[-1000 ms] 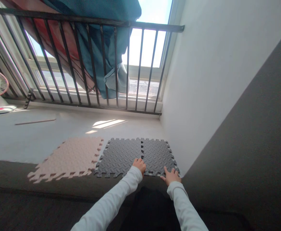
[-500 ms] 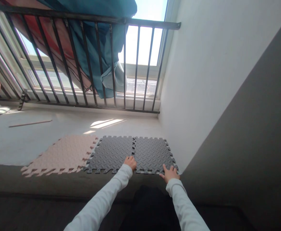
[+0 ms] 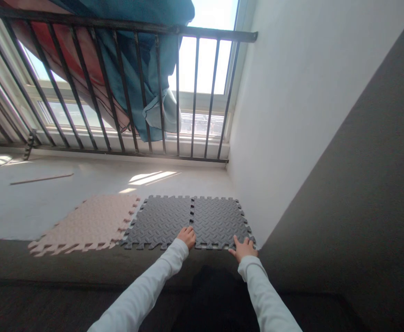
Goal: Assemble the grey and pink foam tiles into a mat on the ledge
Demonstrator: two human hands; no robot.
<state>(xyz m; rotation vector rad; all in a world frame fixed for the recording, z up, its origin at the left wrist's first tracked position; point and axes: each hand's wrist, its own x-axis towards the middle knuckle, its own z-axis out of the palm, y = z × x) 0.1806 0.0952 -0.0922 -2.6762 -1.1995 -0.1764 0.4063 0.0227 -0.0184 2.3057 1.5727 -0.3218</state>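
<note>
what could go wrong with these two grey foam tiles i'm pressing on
The left hand and right hand press only the near edge, while the seam shows dark gaps at its far end, so teeth there may not lock. The right grey tile lies close to the wall; pushing sideways could buckle it against that.

Bright backlight from window (image 3: 202, 69), glare blown out; foreground shadowed; wide-angle edge distortion.
</note>
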